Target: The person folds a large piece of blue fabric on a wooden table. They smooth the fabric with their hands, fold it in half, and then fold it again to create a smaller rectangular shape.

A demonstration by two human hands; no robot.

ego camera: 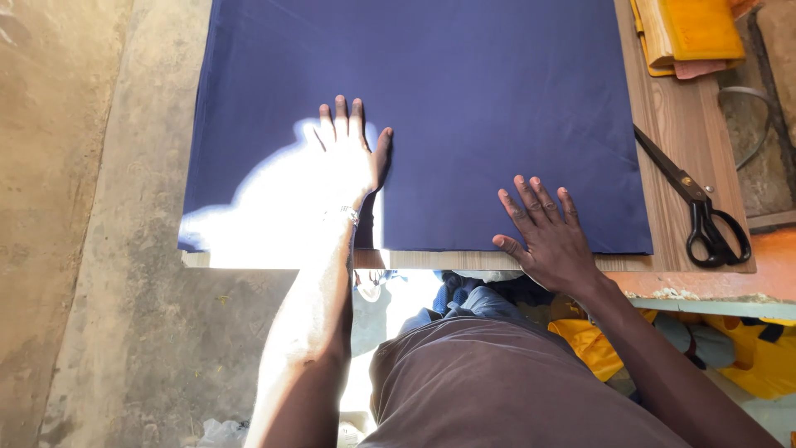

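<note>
A large dark blue cloth [464, 91] lies spread flat over a wooden table [680, 141]. My left hand [347, 158] rests palm down on the cloth, fingers spread, in a patch of strong sunlight. Near the table's front edge my right hand [547, 236] also presses flat on the cloth, fingers apart. Neither hand holds anything. Black scissors [696, 203] lie shut on the bare wood to the right of the cloth, a short way from my right hand.
Folded yellow fabric [692, 33] sits at the table's far right corner. More yellow cloth [593, 344] lies under the table by my legs. A concrete floor [99, 249] runs along the left. A grey cable [759, 124] loops right of the table.
</note>
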